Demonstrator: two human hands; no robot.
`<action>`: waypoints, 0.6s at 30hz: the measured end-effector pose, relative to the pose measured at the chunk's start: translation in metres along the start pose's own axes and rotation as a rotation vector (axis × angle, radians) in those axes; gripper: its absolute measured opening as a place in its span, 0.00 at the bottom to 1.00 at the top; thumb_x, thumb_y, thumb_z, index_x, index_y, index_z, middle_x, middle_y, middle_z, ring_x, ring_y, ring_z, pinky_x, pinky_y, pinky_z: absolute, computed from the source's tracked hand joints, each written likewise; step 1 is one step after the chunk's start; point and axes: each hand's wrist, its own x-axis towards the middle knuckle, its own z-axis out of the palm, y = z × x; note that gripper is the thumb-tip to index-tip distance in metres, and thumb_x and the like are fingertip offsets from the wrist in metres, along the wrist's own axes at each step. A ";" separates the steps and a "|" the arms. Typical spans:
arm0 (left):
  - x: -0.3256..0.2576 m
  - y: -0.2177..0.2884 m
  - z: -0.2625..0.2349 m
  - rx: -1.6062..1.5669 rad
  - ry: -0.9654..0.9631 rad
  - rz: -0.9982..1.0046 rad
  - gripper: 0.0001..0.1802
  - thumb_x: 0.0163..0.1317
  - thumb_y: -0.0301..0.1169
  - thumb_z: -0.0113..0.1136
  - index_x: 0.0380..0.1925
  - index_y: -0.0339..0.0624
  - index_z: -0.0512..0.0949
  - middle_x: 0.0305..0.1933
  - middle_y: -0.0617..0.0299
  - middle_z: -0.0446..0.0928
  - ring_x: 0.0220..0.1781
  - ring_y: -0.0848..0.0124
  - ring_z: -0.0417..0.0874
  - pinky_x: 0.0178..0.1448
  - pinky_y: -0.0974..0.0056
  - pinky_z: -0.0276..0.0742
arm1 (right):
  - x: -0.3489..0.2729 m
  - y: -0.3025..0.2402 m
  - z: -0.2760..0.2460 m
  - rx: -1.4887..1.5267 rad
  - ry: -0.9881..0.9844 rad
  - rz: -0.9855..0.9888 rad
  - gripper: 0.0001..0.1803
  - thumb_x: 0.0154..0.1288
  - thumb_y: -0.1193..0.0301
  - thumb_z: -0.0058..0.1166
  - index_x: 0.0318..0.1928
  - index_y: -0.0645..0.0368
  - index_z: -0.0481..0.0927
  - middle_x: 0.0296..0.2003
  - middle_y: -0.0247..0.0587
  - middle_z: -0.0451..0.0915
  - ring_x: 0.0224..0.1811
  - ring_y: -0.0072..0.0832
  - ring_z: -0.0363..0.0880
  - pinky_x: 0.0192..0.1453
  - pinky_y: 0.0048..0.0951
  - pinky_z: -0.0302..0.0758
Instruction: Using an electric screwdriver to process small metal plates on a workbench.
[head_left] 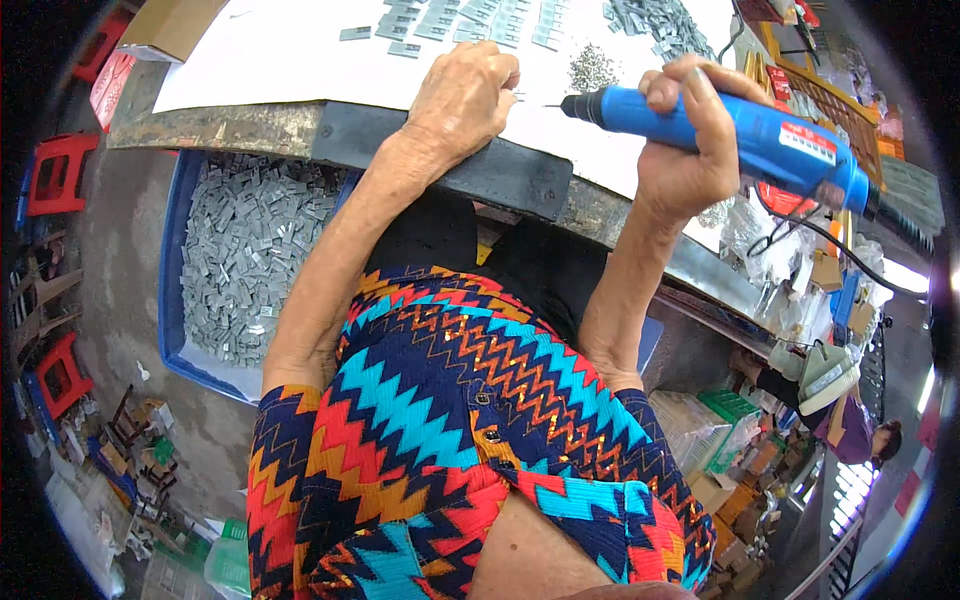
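Observation:
My right hand (pixel 690 145) is wrapped round a blue electric screwdriver (pixel 640 112), held nearly level over the white-covered table. Its thin bit points left, toward my left hand (pixel 460 100), with a small gap between. The fingers of my left hand are curled in a pinch near the table's front edge; what they hold is hidden. Just beyond lies a small pile of tiny screws (pixel 592 70). Flat grey metal pieces (pixel 450 22) are laid in rows past my left hand, and a loose heap of similar grey pieces (pixel 660 28) sits farther right.
A black strip (pixel 520 180) lies along the table's front edge. Below left stands a blue bin (pixel 172 290) full of grey pieces. A cardboard box (pixel 170 28) is at the far left corner. The screwdriver's black cable (pixel 850 255) hangs at right. Another person (pixel 850 430) is farther right.

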 end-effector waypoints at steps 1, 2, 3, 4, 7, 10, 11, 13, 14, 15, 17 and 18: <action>0.000 0.000 0.000 -0.002 0.002 -0.006 0.05 0.47 0.24 0.56 0.25 0.34 0.74 0.27 0.54 0.73 0.35 0.59 0.74 0.41 0.59 0.70 | 0.001 0.004 -0.001 -0.054 -0.063 -0.008 0.11 0.47 0.81 0.51 0.34 0.69 0.70 0.24 0.50 0.75 0.20 0.29 0.73 0.30 0.31 0.71; 0.001 0.001 0.001 -0.004 -0.013 -0.023 0.05 0.46 0.24 0.57 0.25 0.35 0.74 0.28 0.54 0.73 0.35 0.60 0.74 0.42 0.60 0.70 | 0.004 0.006 -0.005 -0.114 -0.122 -0.019 0.11 0.49 0.81 0.48 0.36 0.69 0.70 0.27 0.54 0.75 0.22 0.31 0.72 0.32 0.35 0.71; 0.002 0.002 0.002 -0.005 -0.027 -0.040 0.06 0.46 0.24 0.57 0.26 0.35 0.75 0.28 0.54 0.73 0.35 0.60 0.74 0.42 0.60 0.70 | 0.008 0.010 -0.006 -0.030 -0.135 0.002 0.11 0.49 0.81 0.49 0.36 0.70 0.69 0.26 0.54 0.75 0.22 0.31 0.72 0.32 0.35 0.72; 0.003 0.003 0.004 -0.013 -0.029 -0.042 0.06 0.46 0.24 0.57 0.26 0.35 0.75 0.28 0.54 0.73 0.35 0.60 0.74 0.42 0.60 0.70 | 0.010 0.012 -0.008 -0.038 -0.135 0.005 0.11 0.49 0.81 0.49 0.36 0.70 0.69 0.26 0.54 0.75 0.22 0.31 0.72 0.32 0.35 0.72; 0.000 0.003 0.003 -0.038 0.001 -0.055 0.06 0.45 0.24 0.57 0.26 0.35 0.75 0.29 0.54 0.74 0.35 0.59 0.75 0.43 0.60 0.70 | 0.014 0.020 -0.005 -0.028 -0.201 -0.027 0.10 0.48 0.82 0.49 0.35 0.70 0.71 0.26 0.54 0.76 0.22 0.31 0.73 0.32 0.34 0.72; 0.000 0.002 0.003 -0.038 0.001 -0.049 0.07 0.45 0.24 0.58 0.26 0.35 0.75 0.29 0.54 0.74 0.35 0.59 0.75 0.43 0.59 0.70 | 0.018 0.025 -0.002 -0.047 -0.235 -0.027 0.10 0.49 0.81 0.49 0.35 0.70 0.71 0.26 0.54 0.76 0.22 0.31 0.74 0.33 0.35 0.72; 0.001 0.003 0.004 -0.028 0.005 -0.045 0.07 0.45 0.24 0.58 0.26 0.35 0.75 0.29 0.54 0.74 0.35 0.58 0.75 0.43 0.59 0.70 | 0.020 0.026 -0.002 -0.048 -0.255 -0.025 0.10 0.49 0.81 0.49 0.35 0.69 0.71 0.26 0.54 0.76 0.22 0.32 0.74 0.33 0.36 0.72; 0.000 0.001 0.003 -0.016 0.013 -0.055 0.07 0.45 0.24 0.58 0.26 0.35 0.75 0.29 0.54 0.74 0.35 0.58 0.75 0.43 0.59 0.70 | 0.011 0.016 0.026 -0.095 -0.190 0.021 0.11 0.49 0.81 0.50 0.36 0.66 0.69 0.24 0.47 0.74 0.21 0.28 0.73 0.30 0.30 0.71; 0.000 0.002 0.003 -0.019 0.009 -0.060 0.07 0.45 0.24 0.58 0.26 0.35 0.75 0.29 0.54 0.74 0.36 0.58 0.75 0.44 0.58 0.70 | 0.008 0.012 0.035 -0.145 -0.120 0.056 0.12 0.49 0.82 0.50 0.36 0.63 0.67 0.22 0.40 0.72 0.19 0.25 0.71 0.27 0.24 0.71; -0.001 0.002 0.003 -0.022 0.005 -0.065 0.07 0.45 0.24 0.58 0.26 0.35 0.75 0.29 0.54 0.74 0.36 0.58 0.75 0.44 0.58 0.70 | 0.008 0.013 0.035 -0.169 -0.123 0.054 0.11 0.50 0.82 0.49 0.36 0.64 0.67 0.22 0.41 0.71 0.19 0.25 0.71 0.29 0.25 0.70; 0.000 0.002 0.005 -0.021 0.016 -0.062 0.06 0.45 0.24 0.58 0.26 0.35 0.75 0.28 0.54 0.73 0.36 0.58 0.74 0.44 0.58 0.70 | 0.008 0.014 0.036 -0.200 -0.138 0.051 0.11 0.50 0.82 0.50 0.36 0.64 0.67 0.22 0.41 0.71 0.19 0.25 0.71 0.28 0.25 0.71; 0.000 0.002 0.005 -0.016 0.024 -0.056 0.06 0.45 0.24 0.58 0.26 0.35 0.75 0.28 0.54 0.73 0.36 0.57 0.74 0.44 0.58 0.70 | 0.008 0.015 0.037 -0.226 -0.149 0.046 0.11 0.49 0.82 0.50 0.36 0.64 0.67 0.22 0.41 0.72 0.19 0.25 0.71 0.28 0.25 0.71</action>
